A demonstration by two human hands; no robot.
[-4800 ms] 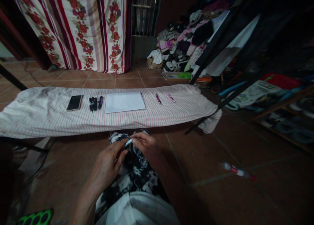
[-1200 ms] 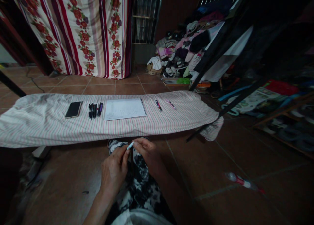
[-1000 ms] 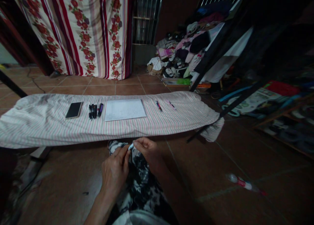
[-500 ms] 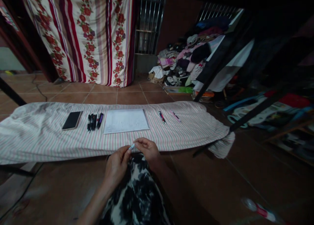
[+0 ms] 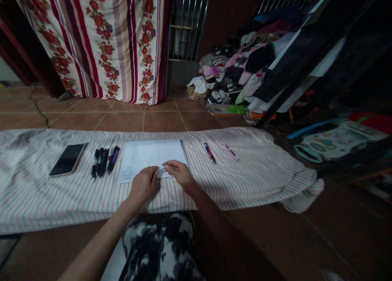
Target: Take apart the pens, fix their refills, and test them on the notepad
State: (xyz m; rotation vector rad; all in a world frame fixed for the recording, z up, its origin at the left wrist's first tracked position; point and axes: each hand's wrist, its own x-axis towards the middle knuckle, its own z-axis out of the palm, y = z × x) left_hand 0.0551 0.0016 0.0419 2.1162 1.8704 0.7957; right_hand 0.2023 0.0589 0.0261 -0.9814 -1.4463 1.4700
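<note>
Pinching at frame centre, between narrowed fingertips of left hand [image 5: 142,185] and right hand [image 5: 180,175], a small pale-blue slender object [image 5: 161,169], too blurred to identify, appearing over the lower part of a white spiral-bound paper notebook [image 5: 141,156]. Apparently midway through handling, not yet set down; cannot tell how much remains. Leaving untouched black and purple plastic pens [image 5: 104,162] at centre left and a slim pink pen [image 5: 230,151] at centre right, on a striped cloth-covered surface [image 5: 251,179].

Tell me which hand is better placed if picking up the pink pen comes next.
Likely the right hand: it is nearer the pink pen, right of the notebook. The left hand is farther away. Both hands' fingertips are at a small pale object.
</note>
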